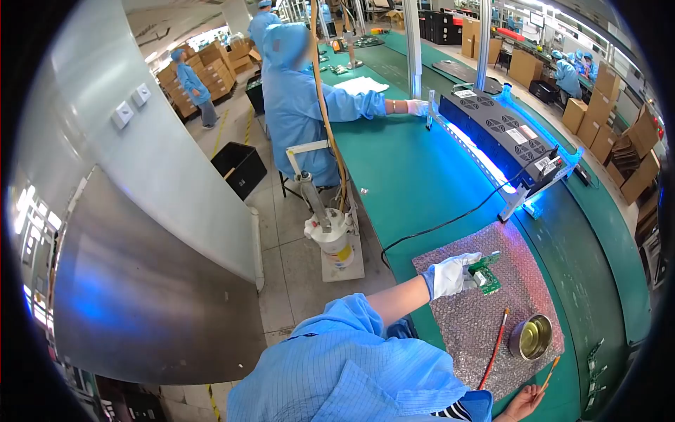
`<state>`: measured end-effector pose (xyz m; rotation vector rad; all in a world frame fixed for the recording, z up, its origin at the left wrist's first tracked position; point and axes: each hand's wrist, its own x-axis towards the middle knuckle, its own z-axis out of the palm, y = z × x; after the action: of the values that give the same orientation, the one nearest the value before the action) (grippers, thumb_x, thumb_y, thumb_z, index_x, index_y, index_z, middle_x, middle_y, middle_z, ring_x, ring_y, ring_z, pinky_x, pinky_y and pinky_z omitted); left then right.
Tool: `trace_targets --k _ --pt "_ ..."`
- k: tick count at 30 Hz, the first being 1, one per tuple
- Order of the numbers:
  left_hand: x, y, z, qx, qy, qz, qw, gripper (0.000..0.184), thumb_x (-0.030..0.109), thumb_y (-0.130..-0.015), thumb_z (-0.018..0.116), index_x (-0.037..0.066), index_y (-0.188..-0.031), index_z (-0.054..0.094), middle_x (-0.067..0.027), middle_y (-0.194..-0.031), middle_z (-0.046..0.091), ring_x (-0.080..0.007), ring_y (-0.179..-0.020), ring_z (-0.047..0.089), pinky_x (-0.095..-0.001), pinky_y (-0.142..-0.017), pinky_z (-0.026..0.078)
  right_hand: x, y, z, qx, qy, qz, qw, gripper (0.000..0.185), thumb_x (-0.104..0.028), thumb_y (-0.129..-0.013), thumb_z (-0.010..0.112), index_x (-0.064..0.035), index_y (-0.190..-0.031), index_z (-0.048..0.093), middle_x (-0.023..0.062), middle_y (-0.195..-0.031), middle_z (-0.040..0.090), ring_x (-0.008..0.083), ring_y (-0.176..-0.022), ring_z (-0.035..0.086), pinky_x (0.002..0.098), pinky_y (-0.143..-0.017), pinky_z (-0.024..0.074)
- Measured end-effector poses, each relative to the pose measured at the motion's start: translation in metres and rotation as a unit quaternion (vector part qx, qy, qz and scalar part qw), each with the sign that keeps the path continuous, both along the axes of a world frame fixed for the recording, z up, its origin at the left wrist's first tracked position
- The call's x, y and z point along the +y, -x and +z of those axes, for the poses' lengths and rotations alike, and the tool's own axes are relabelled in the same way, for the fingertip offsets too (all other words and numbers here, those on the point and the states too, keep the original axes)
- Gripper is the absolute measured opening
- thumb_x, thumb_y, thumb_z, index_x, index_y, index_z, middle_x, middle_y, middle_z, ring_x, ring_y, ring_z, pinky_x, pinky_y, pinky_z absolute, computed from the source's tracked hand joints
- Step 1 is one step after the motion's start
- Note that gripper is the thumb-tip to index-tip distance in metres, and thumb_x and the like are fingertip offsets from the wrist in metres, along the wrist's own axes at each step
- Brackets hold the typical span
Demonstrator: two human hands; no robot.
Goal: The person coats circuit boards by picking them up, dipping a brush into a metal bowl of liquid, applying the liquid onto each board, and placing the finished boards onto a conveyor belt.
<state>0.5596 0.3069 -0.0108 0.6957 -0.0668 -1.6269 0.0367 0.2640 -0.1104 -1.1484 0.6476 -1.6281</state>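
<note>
My left hand (pixel 451 276), in a white glove, grips a green circuit board (pixel 486 276) by its edge, above a sheet of bubble wrap (pixel 450 316). At the lower right edge of the view, my bare right hand (pixel 524 404) has its fingers closed on a slim orange-handled brush (pixel 550 373). Between the hands, a round metal cup (pixel 531 337) holds a yellowish liquid. Beside the cup lies a red-handled brush (pixel 495 348) on the bubble wrap.
A fan-topped lamp unit (pixel 499 126) glowing blue stands across the green bench (pixel 380 204), its black cable (pixel 450 224) trailing toward me. A co-worker (pixel 299 105) sits beyond, a gloved hand at its frame. Several small boards (pixel 594 373) lie at the right.
</note>
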Motion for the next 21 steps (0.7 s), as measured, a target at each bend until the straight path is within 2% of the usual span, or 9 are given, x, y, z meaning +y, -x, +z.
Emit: trace_targets --k 4,12,14,16,17,18,19,20,21 --pt "-0.002 0.010 0.009 0.032 -0.009 -0.002 0.999 0.032 0.041 -0.081 0.070 0.013 -0.093 0.060 -0.0029 -0.085 0.065 -0.0170 -0.074 0.065 -0.0321 -0.070 0.057 0.005 -0.003 0.010 -0.300 -0.188 0.112 0.929 0.037 -0.017 -0.100 0.042 0.0029 -0.132 0.041 0.0042 -0.085 0.043 0.0137 -0.076 0.040 0.0279 -0.070 0.0368" --pt "-0.003 0.030 0.020 0.028 0.020 -0.056 0.998 0.031 0.042 -0.084 0.067 0.012 -0.091 0.060 -0.0013 -0.083 0.065 -0.0124 -0.070 0.064 -0.0290 -0.067 0.057 0.013 -0.010 0.024 -0.360 -0.197 0.120 0.904 0.029 -0.013 -0.099 0.042 0.0046 -0.123 0.044 0.0029 -0.079 0.037 0.0129 -0.072 0.036 0.0273 -0.066 0.0346" --pt "-0.010 0.046 0.040 0.032 -0.001 0.016 0.999 0.033 0.040 -0.087 0.064 0.011 -0.100 0.057 0.0005 -0.068 0.061 -0.0103 -0.057 0.060 -0.0253 -0.052 0.054 0.016 -0.020 0.040 -0.404 -0.246 0.079 0.878 0.018 -0.012 -0.098 0.042 0.0018 -0.108 0.047 -0.0004 -0.071 0.032 0.0122 -0.066 0.033 0.0257 -0.062 0.0322" --pt "-0.012 0.024 0.022 0.161 -0.011 -0.117 0.980 0.040 0.035 -0.089 0.060 0.005 -0.113 0.048 0.0038 -0.058 0.048 -0.0074 -0.044 0.045 -0.0229 -0.038 0.042 0.020 -0.041 0.058 -0.403 -0.215 0.147 0.877 0.015 -0.010 -0.097 0.044 -0.0073 -0.082 0.041 -0.0018 -0.068 0.034 0.0100 -0.061 0.032 0.0266 -0.059 0.0313" --pt "-0.018 0.012 0.008 0.286 -0.056 -0.207 0.934 0.044 0.032 -0.090 0.057 0.002 -0.119 0.044 0.0055 -0.053 0.042 -0.0060 -0.037 0.037 -0.0216 -0.032 0.035 0.023 -0.054 0.079 -0.361 -0.275 0.024 0.891 0.015 -0.009 -0.096 0.043 -0.0082 -0.081 0.041 -0.0016 -0.067 0.034 0.0095 -0.061 0.033 0.0263 -0.060 0.0319" --pt "-0.024 0.008 0.001 0.348 -0.121 -0.245 0.897 0.048 0.030 -0.091 0.055 -0.001 -0.125 0.040 0.0072 -0.048 0.036 -0.0046 -0.031 0.029 -0.0204 -0.025 0.029 0.020 -0.056 0.084 -0.349 -0.270 0.021 0.897 0.009 -0.010 -0.096 0.043 -0.0031 -0.093 0.048 -0.0016 -0.068 0.035 0.0096 -0.060 0.034 0.0260 -0.060 0.0328" --pt "-0.024 0.003 -0.022 0.430 -0.006 -0.350 0.832 0.041 0.028 -0.093 0.053 -0.002 -0.120 0.046 0.0012 -0.056 0.049 -0.0088 -0.041 0.044 -0.0226 -0.037 0.043 0.023 -0.064 0.102 -0.339 -0.280 -0.012 0.898 0.024 -0.011 -0.096 0.043 0.0033 -0.116 0.049 -0.0016 -0.068 0.035 0.0097 -0.060 0.035 0.0260 -0.060 0.0343" --pt "-0.024 0.025 -0.009 0.238 0.006 -0.223 0.945 0.032 0.026 -0.093 0.053 0.000 -0.112 0.053 -0.0047 -0.078 0.057 -0.0157 -0.066 0.054 -0.0301 -0.058 0.049 0.023 -0.056 0.100 -0.314 -0.258 0.017 0.913 0.040 -0.011 -0.095 0.045 0.0053 -0.131 0.040 -0.0013 -0.070 0.039 0.0100 -0.062 0.037 0.0254 -0.061 0.0359" --pt "-0.022 0.042 0.014 0.017 0.031 -0.082 0.996 0.025 0.024 -0.094 0.054 0.001 -0.104 0.060 -0.0107 -0.099 0.065 -0.0226 -0.090 0.063 -0.0375 -0.078 0.055 0.024 -0.058 0.110 -0.255 -0.255 0.016 0.933 0.034 -0.014 -0.094 0.049 0.0039 -0.123 0.049 0.0002 -0.073 0.046 0.0113 -0.064 0.044 0.0267 -0.062 0.0383"
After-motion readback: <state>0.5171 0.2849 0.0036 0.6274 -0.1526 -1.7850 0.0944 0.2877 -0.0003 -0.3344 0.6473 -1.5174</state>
